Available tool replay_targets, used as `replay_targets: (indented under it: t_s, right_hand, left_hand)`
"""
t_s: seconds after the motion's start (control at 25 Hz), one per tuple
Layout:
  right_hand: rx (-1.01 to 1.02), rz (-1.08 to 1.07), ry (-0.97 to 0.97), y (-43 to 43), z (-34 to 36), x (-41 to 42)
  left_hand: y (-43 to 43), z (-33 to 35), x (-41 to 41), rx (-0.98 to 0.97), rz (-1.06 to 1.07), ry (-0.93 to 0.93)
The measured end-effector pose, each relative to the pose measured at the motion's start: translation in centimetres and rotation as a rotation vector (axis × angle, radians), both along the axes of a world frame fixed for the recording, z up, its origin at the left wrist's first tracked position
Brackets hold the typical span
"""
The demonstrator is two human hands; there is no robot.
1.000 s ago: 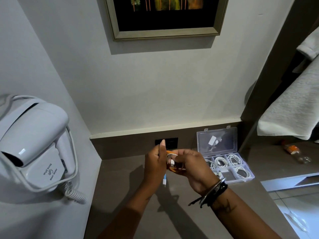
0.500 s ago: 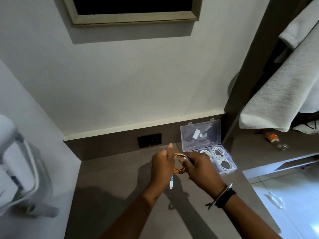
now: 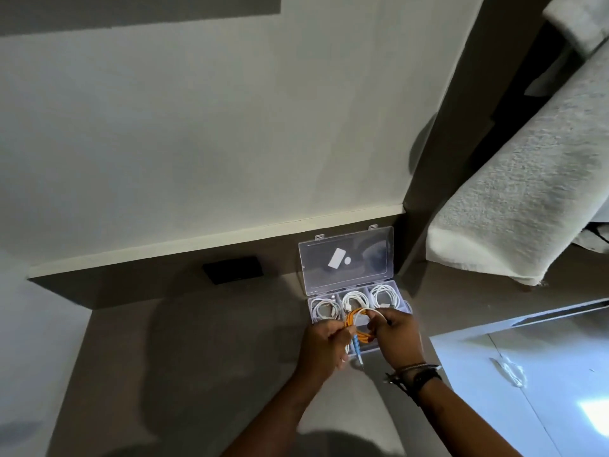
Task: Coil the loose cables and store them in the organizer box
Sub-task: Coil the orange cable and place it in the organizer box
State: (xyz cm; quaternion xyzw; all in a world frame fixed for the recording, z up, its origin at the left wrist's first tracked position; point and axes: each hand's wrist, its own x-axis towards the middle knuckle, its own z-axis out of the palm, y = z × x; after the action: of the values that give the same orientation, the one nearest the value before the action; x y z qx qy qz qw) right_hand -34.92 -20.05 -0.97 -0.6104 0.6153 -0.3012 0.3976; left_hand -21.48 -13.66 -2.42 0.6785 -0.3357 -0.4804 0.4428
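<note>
1. cable [image 3: 357, 326], orange and coiled into a small loose ring, is held between both hands over the front edge of the organizer box; a pale blue ridged plug end [image 3: 358, 351] hangs straight down from it.
2. left hand [image 3: 324, 347] has its grip closed on the left side of the coil, fingers curled in, thumb pressed to the strands.
3. right hand [image 3: 397, 338] pinches the right side of the coil, its grip closed on the orange loops; dark bands and thin bracelets [image 3: 415, 374] circle that wrist.
4. counter [image 3: 184, 351] beneath the hands is smooth, matte and grey-brown, with soft shadows of the arms on it.
5. organizer box [image 3: 403, 303] is clear hard plastic, rectangular, split into compartments; its front row is mostly hidden by the hands.
6. the back row holds three white cables [image 3: 354, 300], each wound into a round coil, one per compartment.
7. lid [image 3: 346, 260] stands open and upright against the wall, transparent, with two small white stickers and two latch tabs on top.
8. black rectangular socket plate [image 3: 234, 269] sits in the dark backsplash to the left of the box.
9. nubbly white towel [image 3: 527, 192] hangs at the right.
</note>
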Motion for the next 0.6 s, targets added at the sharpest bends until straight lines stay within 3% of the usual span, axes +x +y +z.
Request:
replay_targets:
  t_s: [0.12,0.24,0.36,0.48,0.6]
  right_hand:
    - [0.035,0.021,0.033,-1.3,-2.7,-0.3]
    - [0.026,0.084,0.057,-2.1,-4.0,-0.7]
    - [-0.092,0.292,0.232,-2.8,-4.9,-1.9]
    - [-0.150,0.361,0.366,-2.8,-5.3,-2.8]
    - [-0.214,0.455,0.656,-2.2,-5.6,-2.9]
  left_hand:
    - [-2.4,-0.7,-1.0,0.192,0.107,0.128]
    - [-4.2,-1.7,-2.4,0.281,0.223,0.083]
    - [-5.0,-2.8,-3.6,0.308,0.355,0.024]
    - [-4.9,-3.3,-4.0,0.271,0.358,-0.199]
    - [-4.3,-3.2,-4.6,0.216,0.121,-0.524]
